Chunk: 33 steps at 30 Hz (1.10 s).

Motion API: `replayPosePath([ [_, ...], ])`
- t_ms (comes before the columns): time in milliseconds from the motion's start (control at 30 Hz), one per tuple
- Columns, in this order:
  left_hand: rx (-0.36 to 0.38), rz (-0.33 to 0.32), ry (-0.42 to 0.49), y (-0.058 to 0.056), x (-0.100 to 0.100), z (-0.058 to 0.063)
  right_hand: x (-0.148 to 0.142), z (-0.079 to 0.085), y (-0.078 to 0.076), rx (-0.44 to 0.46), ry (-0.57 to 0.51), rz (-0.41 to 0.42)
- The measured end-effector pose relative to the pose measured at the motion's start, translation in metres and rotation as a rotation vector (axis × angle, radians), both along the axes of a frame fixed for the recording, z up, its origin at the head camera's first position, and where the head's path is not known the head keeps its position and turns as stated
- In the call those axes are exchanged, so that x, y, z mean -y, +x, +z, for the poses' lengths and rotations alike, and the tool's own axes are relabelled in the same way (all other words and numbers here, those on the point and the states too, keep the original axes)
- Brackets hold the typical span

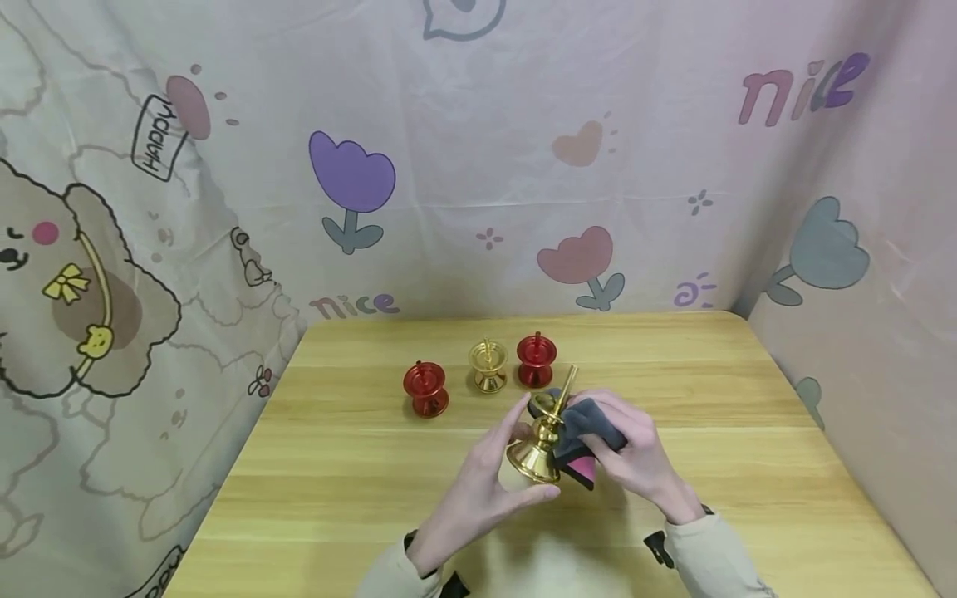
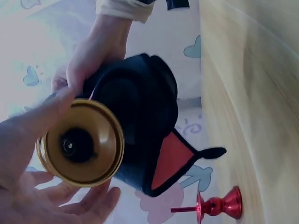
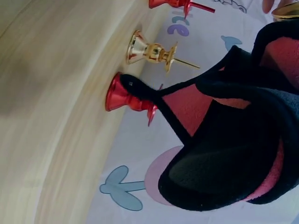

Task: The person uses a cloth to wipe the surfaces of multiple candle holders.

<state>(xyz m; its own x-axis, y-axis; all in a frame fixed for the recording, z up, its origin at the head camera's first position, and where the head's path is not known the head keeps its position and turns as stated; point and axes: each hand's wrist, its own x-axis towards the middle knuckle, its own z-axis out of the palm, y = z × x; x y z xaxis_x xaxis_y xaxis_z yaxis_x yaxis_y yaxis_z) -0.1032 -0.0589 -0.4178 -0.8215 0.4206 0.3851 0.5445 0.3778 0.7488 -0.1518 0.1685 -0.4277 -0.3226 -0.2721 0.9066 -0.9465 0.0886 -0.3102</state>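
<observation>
My left hand [image 1: 482,482] holds a gold candle holder [image 1: 534,455] by its flared base, tilted so its spike leans up and to the right. In the left wrist view, the hollow underside of that base [image 2: 100,140] faces the camera, thumb and fingers around its rim. A dark grey cloth [image 1: 592,422] with a pink side and black edging is gripped by my right hand [image 1: 639,453] and lies against the candle holder's upper part. In the right wrist view, the bunched cloth [image 3: 219,172] hides most of the candle holder and the fingers.
Behind the hands, a red candle holder [image 1: 426,390], a smaller gold one [image 1: 490,380] and another red one [image 1: 536,362] stand upright on the wooden table [image 1: 329,482]. A printed curtain [image 1: 463,149] hangs around the table's back and sides.
</observation>
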Motion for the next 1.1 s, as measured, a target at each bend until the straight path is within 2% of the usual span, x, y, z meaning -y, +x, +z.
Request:
replayPosePath([
  [67,-0.051,-0.017,0.024,-0.001,0.001,-0.001,0.000,0.003,0.000,-0.005,0.005,0.011],
  [133,-0.037,-0.045,0.078,-0.002,0.003,-0.003,0.002,0.005,-0.001,-0.013,0.013,0.023],
  [200,0.022,-0.086,0.142,-0.004,0.007,-0.005,0.003,0.007,-0.001,-0.021,0.019,0.032],
  [367,0.253,-0.217,0.300,-0.008,0.015,-0.008,0.008,0.007,-0.005,-0.056,-0.012,0.071],
  [467,0.309,-0.256,0.322,-0.009,0.016,-0.009,0.009,0.005,-0.008,-0.069,-0.043,0.094],
  [500,0.308,-0.258,0.306,-0.009,0.016,-0.010,0.010,0.004,-0.008,-0.073,-0.050,0.094],
  [567,0.266,-0.213,0.231,-0.009,0.015,-0.010,0.010,0.003,-0.009,-0.085,-0.051,0.076],
  [667,0.153,-0.108,0.093,-0.008,0.012,-0.010,0.011,0.000,-0.007,-0.099,-0.031,0.031],
  [733,0.066,-0.046,0.049,-0.007,0.011,-0.011,0.012,-0.001,-0.006,-0.102,-0.005,-0.001],
  [800,0.002,-0.025,0.063,-0.007,0.011,-0.013,0.012,-0.001,-0.006,-0.100,0.016,-0.020],
  [867,-0.005,-0.053,0.120,-0.008,0.012,-0.014,0.013,0.000,-0.005,-0.096,0.026,-0.023],
  [933,0.055,-0.107,0.195,-0.009,0.015,-0.014,0.014,0.001,-0.005,-0.092,0.025,-0.009],
  [1033,0.210,-0.210,0.315,-0.010,0.020,-0.015,0.016,0.003,-0.006,-0.089,0.004,0.044],
  [1100,0.283,-0.252,0.354,-0.010,0.022,-0.015,0.017,0.004,-0.006,-0.088,-0.011,0.083],
])
